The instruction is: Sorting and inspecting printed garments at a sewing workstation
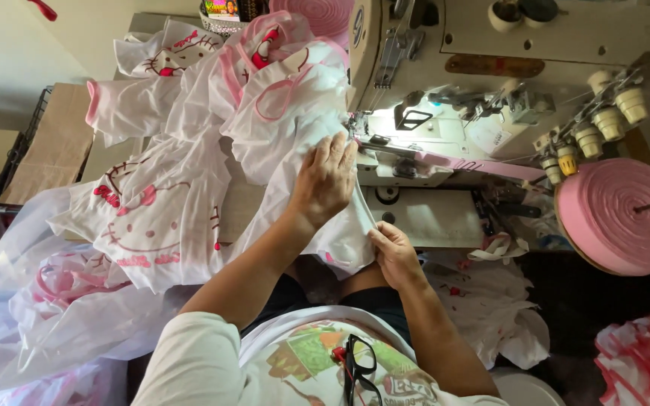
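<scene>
My left hand [325, 180] lies flat on a white garment piece [295, 128] with pink trim, pressing it down just left of the sewing machine's needle area [359, 131]. Below it, my right hand [394, 254] pinches the near edge of the same white fabric. The cream sewing machine [490, 68] fills the upper right, with a lit work area and a pink binding strip [483, 165] running into it.
A chain of sewn white garments with pink cartoon prints [152, 218] trails left and down. A big roll of pink binding tape [626, 214] sits at right beside several thread tension knobs [596, 124]. Fabric scraps [490, 301] lie lower right. Black glasses [359, 368] hang on my shirt.
</scene>
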